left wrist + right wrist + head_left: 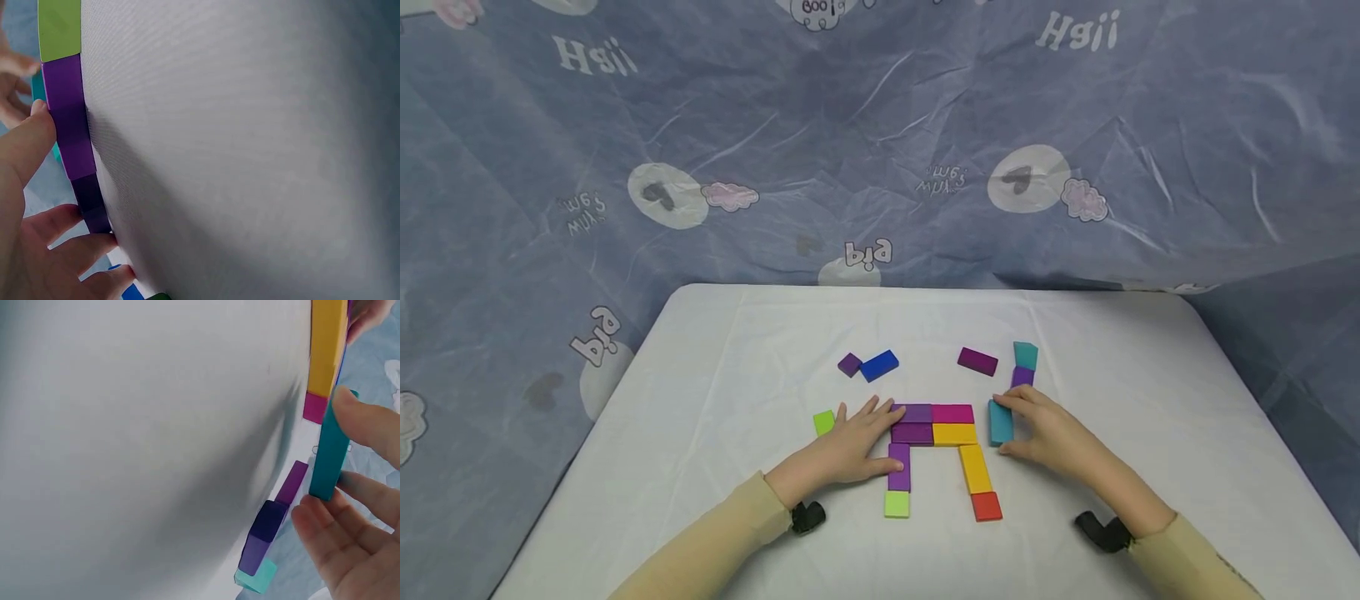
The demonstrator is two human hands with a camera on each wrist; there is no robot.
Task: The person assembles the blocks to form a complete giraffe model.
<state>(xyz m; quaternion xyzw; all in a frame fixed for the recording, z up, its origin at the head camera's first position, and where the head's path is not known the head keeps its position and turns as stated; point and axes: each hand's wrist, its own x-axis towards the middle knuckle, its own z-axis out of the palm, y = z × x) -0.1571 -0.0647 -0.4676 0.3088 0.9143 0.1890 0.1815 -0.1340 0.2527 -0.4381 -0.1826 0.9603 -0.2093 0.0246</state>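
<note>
My right hand (1052,429) pinches a teal block (999,423) between thumb and fingertips, just right of a flat arrangement of coloured blocks. In the right wrist view the same teal block (330,456) is held near a yellow block (327,350). My left hand (846,450) is spread at the arrangement's left side. Its thumb touches the upright purple block (898,477), and its fingertips reach the upper purple blocks (913,434). A magenta block (952,413), yellow blocks (974,468), a red block (987,506) and a light green block (897,503) make up the rest.
Behind the arrangement lie a small purple block (849,364), a blue block (880,365) and a plum block (977,361). A teal piece (1026,356) and violet block (1022,377) stand beyond my right hand. Another green block (823,422) lies by my left hand on the white table (737,358).
</note>
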